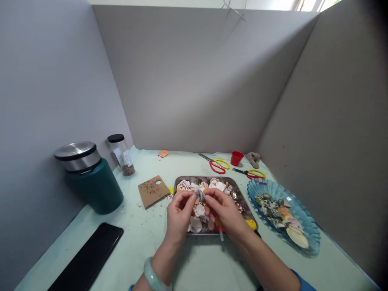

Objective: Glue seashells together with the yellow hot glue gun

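Note:
Over the metal tray [247, 202], my left hand [179, 212] and my right hand [227, 212] meet with fingertips pinched on a small grey speckled piece [200, 196]. It is too small to tell its kind. Below the fingers lie several white, pink and red-dotted flat pieces [195, 224], partly hidden by my hands. A tool with a yellow handle [251, 224] rests at the tray's right front, beneath my right forearm. My left wrist wears a pale green bangle [152, 275].
Right of the tray is a blue scalloped dish [313, 238] of mixed pieces. Behind stand two pairs of scissors [217, 165] [256, 173] and a red cup [237, 158]. At left are a brown board [151, 196], a jar [123, 155], a green flask [97, 188] and a black phone-like slab [91, 258].

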{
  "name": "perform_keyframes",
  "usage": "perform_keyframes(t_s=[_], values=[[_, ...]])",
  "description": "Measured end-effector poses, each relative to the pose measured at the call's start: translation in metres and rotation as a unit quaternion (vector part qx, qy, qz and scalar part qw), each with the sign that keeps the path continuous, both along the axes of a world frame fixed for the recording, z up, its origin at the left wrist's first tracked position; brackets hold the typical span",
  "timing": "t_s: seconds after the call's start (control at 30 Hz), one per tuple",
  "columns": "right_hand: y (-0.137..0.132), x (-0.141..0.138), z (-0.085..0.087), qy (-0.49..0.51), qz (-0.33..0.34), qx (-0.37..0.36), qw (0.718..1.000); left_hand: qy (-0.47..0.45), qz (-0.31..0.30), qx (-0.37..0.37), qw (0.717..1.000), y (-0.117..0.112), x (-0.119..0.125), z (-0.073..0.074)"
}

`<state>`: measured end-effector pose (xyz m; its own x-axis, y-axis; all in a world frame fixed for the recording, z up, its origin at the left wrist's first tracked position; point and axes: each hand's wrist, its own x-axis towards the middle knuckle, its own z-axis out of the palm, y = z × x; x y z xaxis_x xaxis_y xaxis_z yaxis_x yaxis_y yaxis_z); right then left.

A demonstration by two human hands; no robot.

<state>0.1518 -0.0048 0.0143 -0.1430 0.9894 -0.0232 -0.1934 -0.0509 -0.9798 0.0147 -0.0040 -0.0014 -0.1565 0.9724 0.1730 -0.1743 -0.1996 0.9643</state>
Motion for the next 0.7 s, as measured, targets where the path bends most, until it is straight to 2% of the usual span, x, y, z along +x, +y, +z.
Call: perform_keyframes(t_s=[0.07,0.23,0.37,0.47,0.57,0.7], values=[[0.0,0.001,0.001,0.043,0.018,-0.015,0.999,-0.01,-0.009,0.004,1.0,-0.001,-0.001,0.001],[0.002,0.004,-0.001,0.112,0.085,-0.042,0.989,-0.008,-0.091,0.003,0.996,-0.004,-0.001,0.006],[0.005,0.004,-0.007,0.046,0.093,-0.042,0.994,-0.031,-0.09,-0.035,0.995,-0.002,0.002,0.005],[0.004,0.005,-0.007,-0.079,-0.01,0.044,0.996,-0.04,-0.074,-0.049,0.995,0.0,0.004,0.001],[0.0,0.006,-0.003,-0.201,-0.113,0.185,0.955,-0.01,-0.063,-0.049,0.997,0.0,0.006,-0.002],[-0.005,0.005,0.002,-0.303,-0.129,0.276,0.903,0.053,-0.057,-0.032,0.996,-0.001,0.007,-0.004]])
